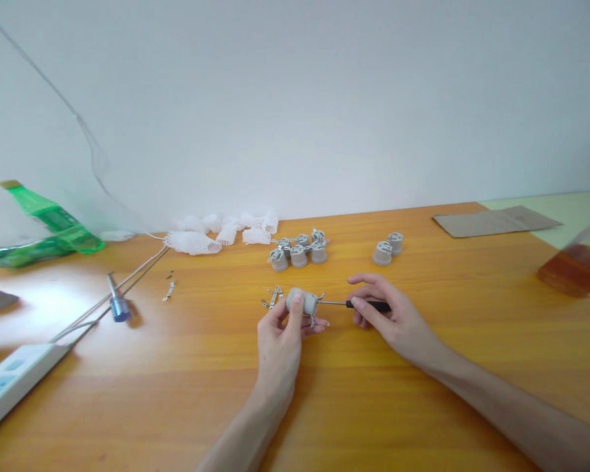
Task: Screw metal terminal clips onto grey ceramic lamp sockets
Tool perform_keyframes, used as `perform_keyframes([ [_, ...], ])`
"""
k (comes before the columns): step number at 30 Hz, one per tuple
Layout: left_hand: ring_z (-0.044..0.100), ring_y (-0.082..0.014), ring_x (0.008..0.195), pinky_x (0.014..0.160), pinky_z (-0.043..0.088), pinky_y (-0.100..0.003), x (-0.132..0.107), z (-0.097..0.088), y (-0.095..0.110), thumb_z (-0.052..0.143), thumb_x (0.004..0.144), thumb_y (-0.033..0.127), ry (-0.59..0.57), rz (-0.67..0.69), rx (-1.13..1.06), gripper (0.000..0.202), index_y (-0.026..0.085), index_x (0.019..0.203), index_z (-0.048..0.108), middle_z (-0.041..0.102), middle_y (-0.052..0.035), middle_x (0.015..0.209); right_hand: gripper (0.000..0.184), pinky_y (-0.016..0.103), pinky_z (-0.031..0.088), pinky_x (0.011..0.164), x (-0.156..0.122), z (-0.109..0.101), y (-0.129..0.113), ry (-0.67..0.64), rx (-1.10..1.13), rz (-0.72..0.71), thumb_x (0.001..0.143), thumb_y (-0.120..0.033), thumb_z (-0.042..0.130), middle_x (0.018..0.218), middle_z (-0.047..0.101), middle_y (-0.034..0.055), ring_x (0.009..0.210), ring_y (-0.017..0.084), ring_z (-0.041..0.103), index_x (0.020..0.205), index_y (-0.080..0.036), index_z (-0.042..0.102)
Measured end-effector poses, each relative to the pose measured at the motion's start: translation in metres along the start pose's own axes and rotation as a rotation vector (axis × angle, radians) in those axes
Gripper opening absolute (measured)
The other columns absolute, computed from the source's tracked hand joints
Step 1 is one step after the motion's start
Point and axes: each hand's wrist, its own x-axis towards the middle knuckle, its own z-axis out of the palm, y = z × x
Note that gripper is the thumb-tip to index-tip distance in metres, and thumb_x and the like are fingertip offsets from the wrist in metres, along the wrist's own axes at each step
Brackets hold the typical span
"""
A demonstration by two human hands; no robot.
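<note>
2 bare hands over orange wood-grain table [373, 406]. L hand [278, 341]: thumb and fingers closed round grey ceramic lamp socket [302, 303], pressed on its body, socket held just above table, centre front. R hand [396, 318]: thumb and fingers pinching black handle of small screwdriver [368, 305], steel shaft reaching to socket's side; tip touching or just short, can't tell which. Just beside socket, on table: small metal terminal clips [274, 297]. Further back: 6 more sockets in cluster [297, 252], 2 more to R [388, 248], white foam netting sleeves [221, 241]. Also: cardboard sheet [494, 221], green plastic bottle [44, 226], white power strip [14, 387], jar w/ amber liquid [577, 269].
</note>
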Motion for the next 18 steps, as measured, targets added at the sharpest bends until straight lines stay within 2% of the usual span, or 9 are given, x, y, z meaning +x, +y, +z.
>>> perform_keyframes([
  [3,0.066,-0.0140,0.059,0.063,0.061,-0.027,0.001,0.001,0.000,0.077,0.077,0.055,0.013,-0.003,-0.009,0.044,0.012,0.084,0.069,0.064,-0.0002,0.066,0.034,0.031,0.055,0.073,0.001,-0.001,-0.001,0.047,-0.031,-0.042,0.092,-0.037,0.065,0.104,0.063,0.0042,0.082,0.017,0.065,0.123,-0.026,0.056],
  [8,0.065,-0.0134,0.058,0.066,0.062,-0.029,0.010,0.003,-0.003,0.077,0.076,0.055,0.013,0.005,-0.005,0.044,0.013,0.082,0.069,0.066,-0.0006,0.070,0.031,0.033,0.053,0.067,0.014,-0.002,-0.001,0.102,-0.048,-0.064,0.093,-0.043,0.064,0.074,0.063,-0.0018,0.063,0.016,0.062,0.116,-0.023,0.057],
  [12,0.066,-0.0123,0.059,0.067,0.062,-0.027,0.025,0.008,-0.004,0.076,0.077,0.058,0.010,0.026,0.024,0.046,0.012,0.081,0.070,0.066,-0.0007,0.073,0.033,0.035,0.054,0.070,0.030,-0.006,0.006,0.075,-0.057,-0.056,0.096,-0.047,0.058,0.058,0.058,-0.0046,0.061,0.018,0.063,0.117,-0.021,0.058],
  [13,0.066,-0.0125,0.060,0.067,0.062,-0.027,0.029,0.009,-0.004,0.077,0.076,0.058,0.009,0.031,0.023,0.047,0.012,0.081,0.070,0.067,-0.0013,0.074,0.033,0.035,0.054,0.070,0.033,-0.006,0.008,0.066,-0.055,-0.052,0.097,-0.048,0.057,0.060,0.060,-0.0036,0.063,0.018,0.064,0.117,-0.021,0.058],
  [15,0.067,-0.0129,0.061,0.067,0.062,-0.027,0.036,0.014,-0.006,0.077,0.075,0.058,0.016,0.042,0.004,0.048,0.012,0.082,0.070,0.068,-0.0022,0.077,0.035,0.034,0.055,0.070,0.038,-0.008,0.011,0.067,-0.053,-0.065,0.095,-0.047,0.060,0.078,0.066,0.0011,0.069,0.018,0.065,0.119,-0.022,0.058],
  [18,0.068,-0.0129,0.061,0.068,0.063,-0.028,0.042,0.021,-0.008,0.076,0.077,0.058,0.028,0.057,-0.024,0.048,0.012,0.083,0.069,0.068,-0.0025,0.079,0.039,0.034,0.056,0.076,0.040,-0.012,0.012,0.119,-0.037,-0.115,0.088,-0.043,0.069,0.099,0.065,0.0041,0.079,0.017,0.065,0.120,-0.023,0.058],
])
